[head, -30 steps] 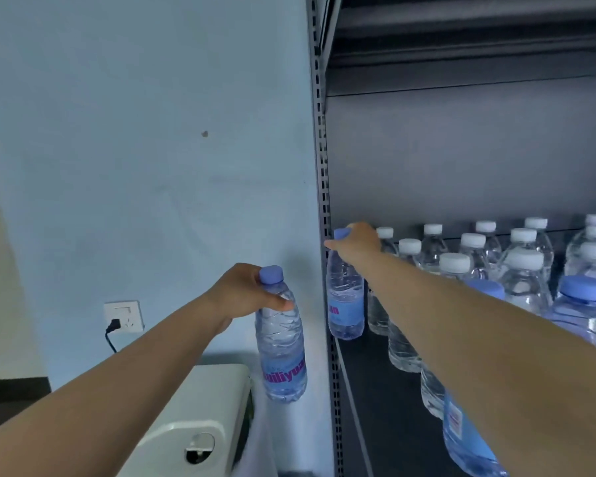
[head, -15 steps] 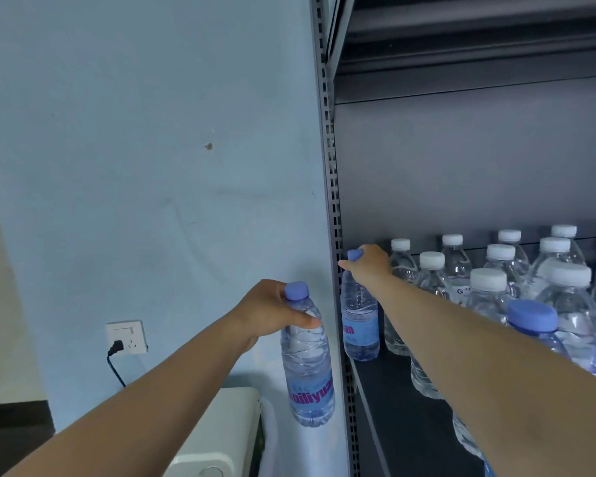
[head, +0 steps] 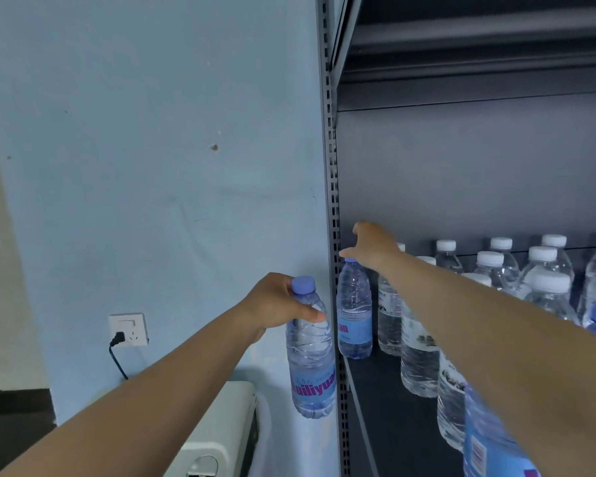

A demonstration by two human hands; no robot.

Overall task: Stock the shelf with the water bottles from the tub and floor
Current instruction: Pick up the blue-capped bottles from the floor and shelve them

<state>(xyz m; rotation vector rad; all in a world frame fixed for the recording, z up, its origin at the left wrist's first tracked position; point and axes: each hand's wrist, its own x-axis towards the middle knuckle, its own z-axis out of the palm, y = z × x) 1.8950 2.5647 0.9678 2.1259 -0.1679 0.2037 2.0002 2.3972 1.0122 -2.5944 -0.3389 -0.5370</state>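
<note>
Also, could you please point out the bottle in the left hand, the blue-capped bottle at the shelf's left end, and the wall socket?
bottle in the left hand (head: 313,373): head view, on its label.
blue-capped bottle on the shelf (head: 354,315): head view, mid-body.
wall socket (head: 128,328): head view, white faceplate.

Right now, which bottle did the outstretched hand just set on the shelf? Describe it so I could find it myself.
Find the grey slotted upright at the shelf's left edge, beside the blue wall. Right against it, at the far left of the shelf, stands the bottle, just beneath the opened right hand. Unlike the white-capped bottles beside it, it has a lilac cap and a blue label.
</note>
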